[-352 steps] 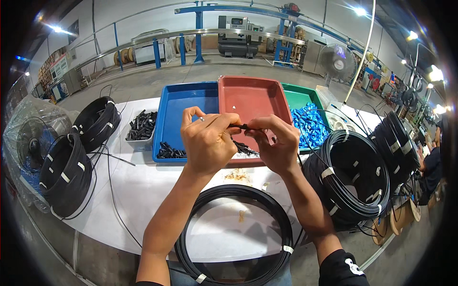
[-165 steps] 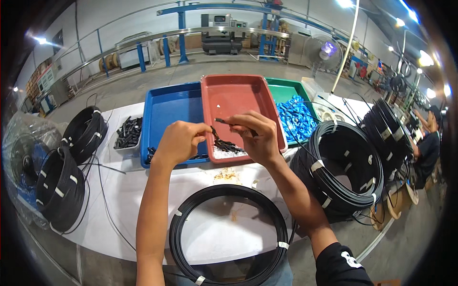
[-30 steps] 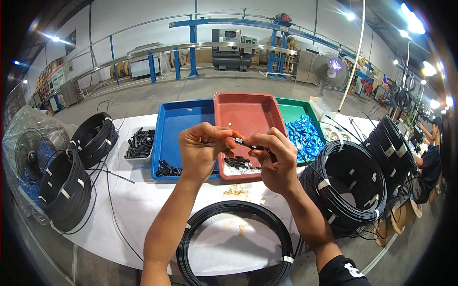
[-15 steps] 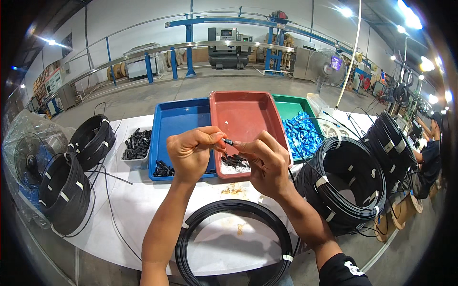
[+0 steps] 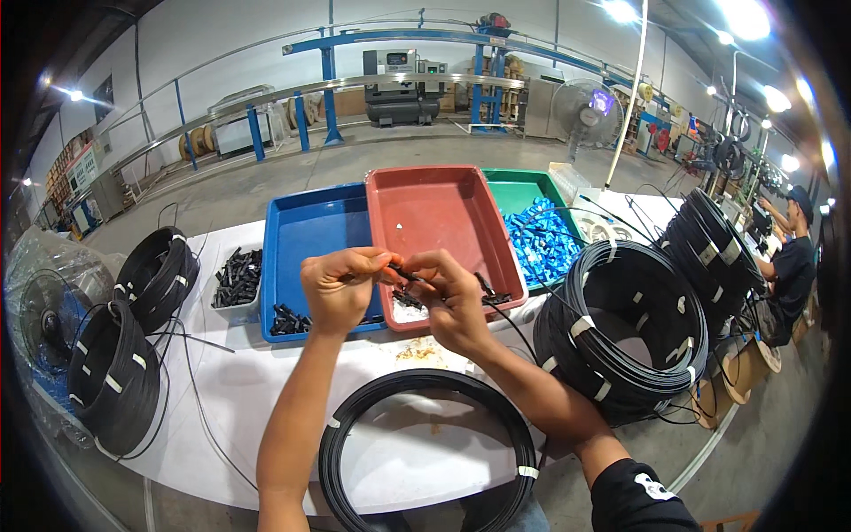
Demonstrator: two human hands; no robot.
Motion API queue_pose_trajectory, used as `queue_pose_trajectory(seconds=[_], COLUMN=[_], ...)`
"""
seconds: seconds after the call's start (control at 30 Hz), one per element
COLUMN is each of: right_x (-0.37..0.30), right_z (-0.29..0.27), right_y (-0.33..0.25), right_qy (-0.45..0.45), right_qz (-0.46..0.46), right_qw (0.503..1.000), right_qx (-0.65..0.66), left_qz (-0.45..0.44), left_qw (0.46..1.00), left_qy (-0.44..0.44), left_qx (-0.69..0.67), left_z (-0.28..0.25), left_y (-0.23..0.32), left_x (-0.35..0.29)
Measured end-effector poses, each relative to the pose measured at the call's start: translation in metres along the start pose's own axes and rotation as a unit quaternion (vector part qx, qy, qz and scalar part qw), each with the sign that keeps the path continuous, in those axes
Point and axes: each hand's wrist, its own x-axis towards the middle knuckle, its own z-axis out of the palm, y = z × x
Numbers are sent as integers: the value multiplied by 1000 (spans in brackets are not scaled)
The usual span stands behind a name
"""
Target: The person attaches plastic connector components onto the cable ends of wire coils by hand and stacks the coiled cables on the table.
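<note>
My two hands meet above the red tray (image 5: 496,239), fingertips pinched on one slim dark piece (image 5: 405,274) that looks like a cable end with a small connector. My left hand (image 5: 337,288) grips its left end between thumb and fingers. Closed round the other side is my right hand (image 5: 450,301), and a black cable (image 5: 512,326) runs out from beside it toward the right. Fingers cover most of the piece, so its exact form is hidden. Below my hands, small black parts and white bits (image 5: 409,312) lie in the red tray.
A blue tray (image 5: 312,226) and a white bin (image 5: 238,282) hold black connectors. Blue-wrapped pieces (image 5: 548,244) fill a green tray (image 5: 505,182). One cable coil (image 5: 335,461) lies in front of me; stacked coils (image 5: 620,328) stand at both sides. Another person (image 5: 792,270) sits far right.
The view has shifted a little, so the trays sit further left. My hands have turned the dark piece and closed further round it; less of it shows.
</note>
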Motion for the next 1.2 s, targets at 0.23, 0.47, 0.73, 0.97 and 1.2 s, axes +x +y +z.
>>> queue_pose_trajectory(seconds=[0.23,0.47,0.73,0.97,1.2], right_x=[-1,-31,-47,-34,-33], right_z=[-11,-11,8,-16,-21], right_y=[52,73,122,63,80], right_qy=[-100,-263,-273,-194,-151], right_qz=[-26,-73,-57,36,23], right_qw=[989,917,910,975,986], right_qx=[-107,-291,-306,-98,-58], left_qz=[-158,-124,210,88,65], left_qw=[932,886,734,670,658], left_qy=[-224,-308,-499,-562,-569], left_qx=[236,322,410,477,490], left_z=[-42,35,164,226,249], left_y=[17,-29,-199,-227,-235], left_x=[24,60,66,78,90])
